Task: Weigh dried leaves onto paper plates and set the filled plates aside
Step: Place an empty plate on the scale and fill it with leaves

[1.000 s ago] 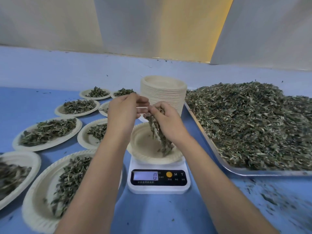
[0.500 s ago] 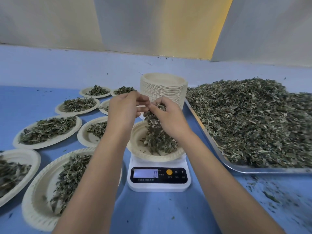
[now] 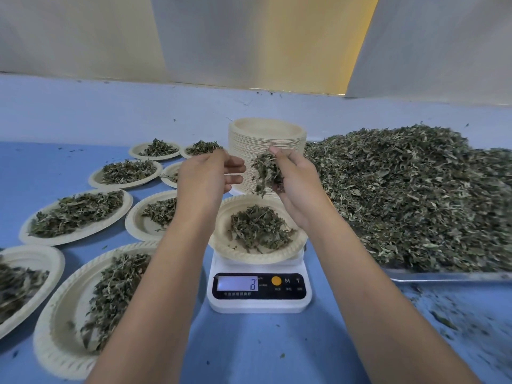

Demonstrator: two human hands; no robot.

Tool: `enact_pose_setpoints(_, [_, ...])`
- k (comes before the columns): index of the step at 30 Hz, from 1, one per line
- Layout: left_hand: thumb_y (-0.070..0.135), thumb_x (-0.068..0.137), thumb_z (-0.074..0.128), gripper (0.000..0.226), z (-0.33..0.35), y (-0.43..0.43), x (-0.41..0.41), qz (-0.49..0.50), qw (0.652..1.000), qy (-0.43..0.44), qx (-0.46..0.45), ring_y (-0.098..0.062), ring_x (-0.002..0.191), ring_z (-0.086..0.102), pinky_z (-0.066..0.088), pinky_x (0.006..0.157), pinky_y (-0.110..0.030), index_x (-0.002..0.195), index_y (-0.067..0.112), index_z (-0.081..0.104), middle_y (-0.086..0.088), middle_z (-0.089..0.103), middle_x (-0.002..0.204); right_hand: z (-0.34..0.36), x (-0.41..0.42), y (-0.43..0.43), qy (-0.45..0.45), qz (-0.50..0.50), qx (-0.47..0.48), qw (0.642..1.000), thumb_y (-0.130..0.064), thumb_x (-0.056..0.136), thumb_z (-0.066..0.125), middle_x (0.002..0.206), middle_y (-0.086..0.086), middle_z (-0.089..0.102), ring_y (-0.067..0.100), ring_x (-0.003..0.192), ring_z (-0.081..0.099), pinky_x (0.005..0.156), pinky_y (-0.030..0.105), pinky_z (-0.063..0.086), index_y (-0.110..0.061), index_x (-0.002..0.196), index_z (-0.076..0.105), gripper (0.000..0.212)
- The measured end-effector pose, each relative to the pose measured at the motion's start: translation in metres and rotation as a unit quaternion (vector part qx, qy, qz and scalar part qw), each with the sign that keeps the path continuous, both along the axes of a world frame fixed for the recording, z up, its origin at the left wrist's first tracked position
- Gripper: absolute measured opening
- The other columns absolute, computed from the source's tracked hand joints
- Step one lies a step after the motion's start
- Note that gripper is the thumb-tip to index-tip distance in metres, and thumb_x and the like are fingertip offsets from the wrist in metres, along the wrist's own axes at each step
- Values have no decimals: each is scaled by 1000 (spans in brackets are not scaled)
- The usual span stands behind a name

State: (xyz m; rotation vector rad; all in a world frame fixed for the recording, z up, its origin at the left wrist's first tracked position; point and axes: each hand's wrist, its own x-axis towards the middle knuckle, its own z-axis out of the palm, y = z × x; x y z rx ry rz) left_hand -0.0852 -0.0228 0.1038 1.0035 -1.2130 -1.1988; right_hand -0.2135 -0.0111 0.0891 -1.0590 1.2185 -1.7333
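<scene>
Since half a second ago both hands have lifted apart above the scale, most of the leaves have dropped onto the plate, and the readout has changed from 0 to 3.

Nearest, a filled plate [image 3: 59, 322] lies on the blue worktop [image 3: 249, 350] at lower left, with another [image 3: 30, 261] at the left edge. In the centre a white scale [image 3: 259, 292] carries a paper plate [image 3: 221, 245] holding a small heap of leaves [image 3: 259, 230].

Above it, the left hand [image 3: 203, 177] has loosely curled fingers and holds nothing that can be seen. The right hand [image 3: 297, 180], palm up with fingers half open, cups a clump of leaves [image 3: 266, 170].

To the right, a metal tray [image 3: 443, 277] holds a large leaf pile [image 3: 415, 195]. Behind the hands stands a stack of empty plates [image 3: 267, 134]; more filled plates [image 3: 126, 171] spread to the left.
</scene>
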Motion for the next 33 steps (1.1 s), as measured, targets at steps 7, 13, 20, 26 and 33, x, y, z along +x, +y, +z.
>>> enact_pose_setpoints(7, [15, 92, 45, 30, -2, -1, 0, 6, 1000, -5, 0, -5, 53, 62, 45, 59, -18, 74, 11, 69, 6, 71, 64, 9, -2, 1, -20, 0, -28, 999, -24, 96, 55, 99, 6, 64, 19, 90, 58, 76, 33, 47, -19, 85, 57, 12])
enact_pose_setpoints(13, [15, 91, 46, 30, -3, -3, -1, 10, 1000, -5, 6, -5, 54, 62, 45, 58, -18, 74, 11, 69, 6, 71, 64, 9, -1, 1, 47, -33, -35, 998, -25, 95, 56, 89, 2, 62, 15, 81, 56, 68, 27, 45, -20, 84, 57, 12])
enact_pose_setpoints(20, [16, 91, 46, 29, -5, -4, -1, 7, 1000, -8, -2, -5, 54, 62, 45, 59, -18, 75, 11, 70, 5, 72, 66, 4, 1, 2, 107, -55, -30, 992, -23, 95, 57, 89, -3, 62, 11, 83, 56, 73, 26, 43, -15, 95, 61, 9])
enact_pose_setpoints(26, [17, 91, 46, 29, -6, -6, 0, 6, 1000, -10, -4, -5, 54, 63, 45, 59, -19, 75, 12, 70, 6, 72, 67, 3, 0, 1, 128, -58, -27, 990, -25, 95, 57, 86, -9, 61, 2, 74, 54, 69, 21, 42, -14, 98, 62, 13])
enact_pose_setpoints(33, [16, 91, 45, 29, -6, -7, 0, 2, 1000, -14, -2, -5, 53, 63, 45, 56, -17, 76, 11, 70, 6, 72, 65, -3, -1, 1, 284, -30, 21, 958, -18, 97, 50, 98, -4, 68, 14, 100, 61, 93, 33, 46, -17, 92, 70, 20])
